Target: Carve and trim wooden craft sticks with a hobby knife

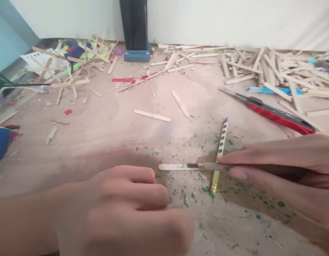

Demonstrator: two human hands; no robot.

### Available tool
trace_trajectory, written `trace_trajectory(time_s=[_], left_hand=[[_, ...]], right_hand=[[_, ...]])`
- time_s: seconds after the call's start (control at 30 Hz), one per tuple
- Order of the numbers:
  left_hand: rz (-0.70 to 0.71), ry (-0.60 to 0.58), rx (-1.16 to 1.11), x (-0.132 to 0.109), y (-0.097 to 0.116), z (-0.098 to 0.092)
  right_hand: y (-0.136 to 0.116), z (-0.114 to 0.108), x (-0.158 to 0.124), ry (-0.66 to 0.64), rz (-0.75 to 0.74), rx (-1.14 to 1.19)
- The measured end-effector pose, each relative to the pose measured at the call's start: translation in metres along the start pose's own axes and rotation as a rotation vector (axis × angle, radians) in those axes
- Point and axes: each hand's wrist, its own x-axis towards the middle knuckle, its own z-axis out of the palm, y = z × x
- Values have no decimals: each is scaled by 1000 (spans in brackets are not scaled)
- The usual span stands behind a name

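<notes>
My right hand (pixel 284 177) pinches a slim tool (pixel 215 166) with a grey body and a flat, dark tip. That tip lies over a pale craft stick (pixel 170 167), whose rounded left end sticks out beyond it. Beneath the tool and crossing it, a yellow pencil (pixel 222 140) with purple dots rests on the table. My left hand (pixel 132 209) is closed, its fingers curled and slightly blurred, just left of and below the craft stick's end. Whatever it may hold is hidden under the fingers.
Two loose craft sticks (pixel 152 115) lie mid-table. A red and black craft knife (pixel 276 112) points left near a large stick pile (pixel 273 67). Scraps and sticks (pixel 73 64) clutter the back left. A dark upright post (pixel 134 23) stands behind. Green shavings (pixel 184 197) litter the front.
</notes>
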Motion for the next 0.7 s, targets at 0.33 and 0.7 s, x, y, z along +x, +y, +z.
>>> trace_trajectory(time_s=[0.33, 0.7], left_hand=[[6, 35, 49, 19, -28, 9], [84, 173, 107, 9, -32, 14]], right_hand=[[-7, -1, 12, -18, -40, 48], [-8, 2, 2, -230, -133, -21]])
